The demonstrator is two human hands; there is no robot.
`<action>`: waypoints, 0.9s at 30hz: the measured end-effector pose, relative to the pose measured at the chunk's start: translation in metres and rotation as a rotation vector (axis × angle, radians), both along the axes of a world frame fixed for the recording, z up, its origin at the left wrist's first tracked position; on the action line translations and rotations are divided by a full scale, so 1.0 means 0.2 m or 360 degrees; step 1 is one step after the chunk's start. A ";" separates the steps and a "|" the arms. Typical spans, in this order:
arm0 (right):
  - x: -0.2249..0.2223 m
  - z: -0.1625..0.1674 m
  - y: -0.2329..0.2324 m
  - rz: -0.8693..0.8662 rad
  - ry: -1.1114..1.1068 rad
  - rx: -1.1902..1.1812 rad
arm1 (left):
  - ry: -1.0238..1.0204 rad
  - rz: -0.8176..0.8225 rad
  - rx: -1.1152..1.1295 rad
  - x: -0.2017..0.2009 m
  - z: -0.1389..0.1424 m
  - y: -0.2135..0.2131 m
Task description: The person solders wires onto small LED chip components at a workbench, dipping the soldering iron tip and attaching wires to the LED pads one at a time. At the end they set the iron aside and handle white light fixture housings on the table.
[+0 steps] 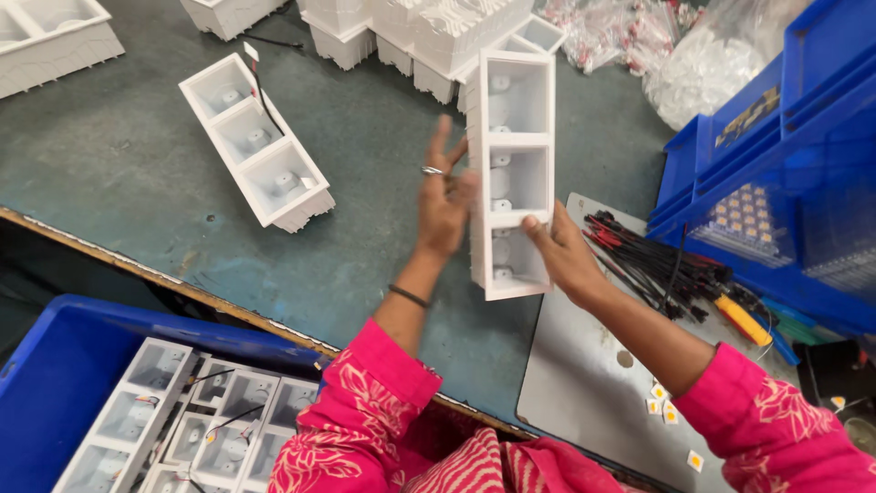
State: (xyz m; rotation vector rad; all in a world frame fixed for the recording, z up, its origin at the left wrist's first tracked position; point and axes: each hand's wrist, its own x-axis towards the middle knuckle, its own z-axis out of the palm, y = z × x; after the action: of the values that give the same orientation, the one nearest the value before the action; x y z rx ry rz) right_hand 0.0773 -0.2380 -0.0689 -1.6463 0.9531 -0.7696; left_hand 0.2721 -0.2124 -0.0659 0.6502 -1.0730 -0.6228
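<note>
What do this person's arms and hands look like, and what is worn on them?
Both hands are bare, without gloves. The left hand wears a silver ring and a thin dark bangle at the wrist. The right hand shows no jewellery. Both arms have short bright pink sleeves with a pale printed pattern.
</note>
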 end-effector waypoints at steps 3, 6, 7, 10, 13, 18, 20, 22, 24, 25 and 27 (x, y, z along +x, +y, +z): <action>0.04 0.07 -0.05 -0.0068 -0.0251 0.0574 | 0.0475 -0.0237 0.0081 0.11 0.02 -0.02; 0.09 0.08 -0.09 0.0018 -0.0489 0.0939 | 0.0075 0.0180 0.0474 0.11 0.03 -0.03; 0.10 0.09 -0.11 0.0090 -0.0557 0.0984 | -0.0174 0.0393 0.0657 0.10 0.03 -0.02; 0.06 0.13 -0.21 0.0254 -0.0361 0.0959 | -0.0892 0.1151 0.0004 0.12 0.03 -0.01; -0.03 0.17 -0.33 0.0416 0.0000 0.0983 | -0.1341 0.1489 -0.0167 0.16 0.05 0.02; -0.05 0.23 -0.46 0.0795 0.0624 0.0943 | -0.2032 0.0731 0.0006 0.06 0.00 0.04; 0.02 0.26 -0.48 0.0972 0.0797 0.0805 | -0.2038 0.0563 0.0256 0.00 -0.04 0.04; 0.11 0.32 -0.53 0.1001 0.0989 0.0682 | -0.2043 0.0551 0.0429 -0.02 -0.07 0.05; 0.25 0.42 -0.63 0.0529 0.1102 0.0160 | -0.2055 0.0699 0.0500 -0.02 -0.08 0.05; 0.32 0.46 -0.67 0.0362 0.1241 -0.0366 | -0.2031 0.0739 0.0559 0.00 -0.08 0.05; 0.42 0.51 -0.72 0.0257 0.1303 -0.1227 | -0.1980 0.0814 0.0671 0.04 -0.07 0.06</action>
State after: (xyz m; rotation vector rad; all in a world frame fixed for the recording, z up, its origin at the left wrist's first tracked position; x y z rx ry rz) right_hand 0.1606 -0.3828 0.0328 -2.7971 1.1105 -0.3328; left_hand 0.2806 -0.2012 -0.0808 1.7329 -1.8164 0.0974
